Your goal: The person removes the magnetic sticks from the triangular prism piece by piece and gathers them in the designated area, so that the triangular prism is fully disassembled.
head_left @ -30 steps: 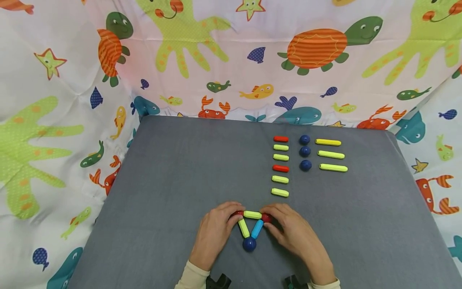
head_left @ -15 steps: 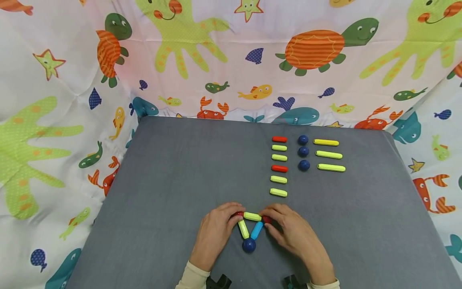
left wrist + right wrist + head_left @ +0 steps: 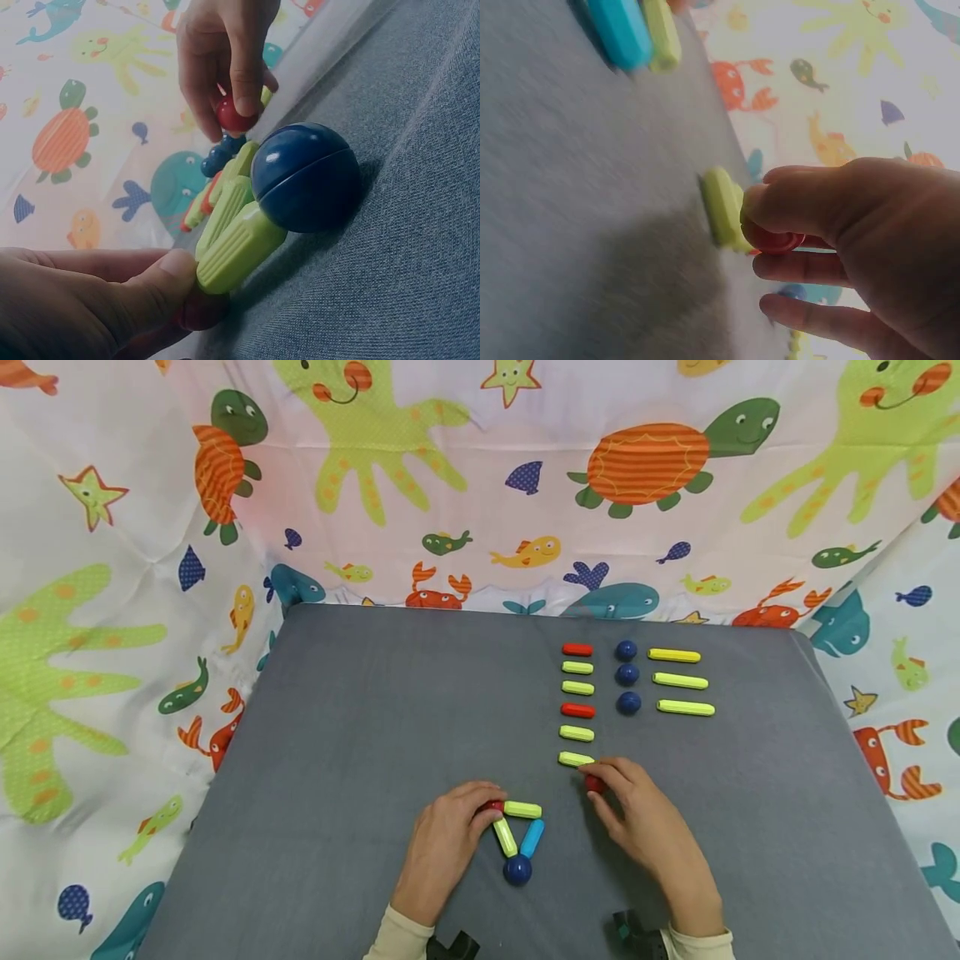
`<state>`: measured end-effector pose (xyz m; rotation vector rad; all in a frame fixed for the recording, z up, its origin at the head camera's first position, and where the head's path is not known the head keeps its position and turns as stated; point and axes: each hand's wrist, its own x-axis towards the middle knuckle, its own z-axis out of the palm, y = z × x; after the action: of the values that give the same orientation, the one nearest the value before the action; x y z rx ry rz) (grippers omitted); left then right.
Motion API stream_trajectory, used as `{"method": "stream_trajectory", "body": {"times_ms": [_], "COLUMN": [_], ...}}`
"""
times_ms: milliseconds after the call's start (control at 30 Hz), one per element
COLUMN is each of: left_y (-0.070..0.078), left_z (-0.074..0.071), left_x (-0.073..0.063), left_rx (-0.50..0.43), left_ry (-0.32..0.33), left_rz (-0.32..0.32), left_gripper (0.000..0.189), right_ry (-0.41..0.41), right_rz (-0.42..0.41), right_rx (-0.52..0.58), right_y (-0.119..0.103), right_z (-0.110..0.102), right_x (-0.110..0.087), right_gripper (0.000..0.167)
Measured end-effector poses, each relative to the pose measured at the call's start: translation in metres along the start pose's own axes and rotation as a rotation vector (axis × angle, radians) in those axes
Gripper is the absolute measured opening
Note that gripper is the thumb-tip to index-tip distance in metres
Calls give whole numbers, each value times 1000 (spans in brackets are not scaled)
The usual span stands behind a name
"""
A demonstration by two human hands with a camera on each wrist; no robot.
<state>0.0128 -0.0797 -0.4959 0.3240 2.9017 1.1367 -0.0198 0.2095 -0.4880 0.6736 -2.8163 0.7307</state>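
My left hand (image 3: 447, 843) pinches a small red ball (image 3: 495, 807), partly hidden by the fingers. From that ball run two yellow-green sticks (image 3: 522, 810), one to the right and one down to a larger blue ball (image 3: 517, 870). A blue stick (image 3: 532, 839) leans up and right from the blue ball, its top end apart from the upper stick. Between thumb and fingers my right hand (image 3: 648, 822) holds another red ball (image 3: 772, 236), right beside the lowest stick (image 3: 575, 759) of a column; whether they touch I cannot tell.
A column of short yellow-green and red sticks (image 3: 577, 711) stands at the table's right of centre. Beside it are three blue balls (image 3: 628, 702) and three longer yellow-green sticks (image 3: 686, 707). A sea-animal curtain (image 3: 360, 568) borders the grey table (image 3: 360, 718).
My right hand has moved up and right, taking its red ball off the corner of the shape to the column's lowest stick. The left hand has kept its grip.
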Motion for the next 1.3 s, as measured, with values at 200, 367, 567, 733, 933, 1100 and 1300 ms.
{"method": "stream_trajectory", "body": {"times_ms": [200,367,567,733,933,1100,1300], "left_y": [-1,-2,-4,-5,-6,-6,-7], "left_z": [-2,-3,-3,-4,-4,-5,-6], "left_x": [-3,-4,-5,-4,-3,-2,-3], "left_rx": [-6,-14,-27,-21,-26,-36,-37], "left_ry": [5,14,4,10,28,26,15], "left_rz": [-3,-7,-14,-12,-2,-3,-11], "left_gripper": [23,23,22,22,21,20,20], "right_ry": [44,4,-47,-64,-46,-35,113], "right_rz": [34,141,236,266,268,277,120], "right_rx": [-17,-46,-50,-48,-42,-40,-41], "right_y": [25,47,64,68,68,62,26], "right_z": [-8,-11,-12,-13,-14,-19,-19], "right_x": [11,21,30,38,41,38,28], "right_gripper": [44,49,47,48,48,48,42]}}
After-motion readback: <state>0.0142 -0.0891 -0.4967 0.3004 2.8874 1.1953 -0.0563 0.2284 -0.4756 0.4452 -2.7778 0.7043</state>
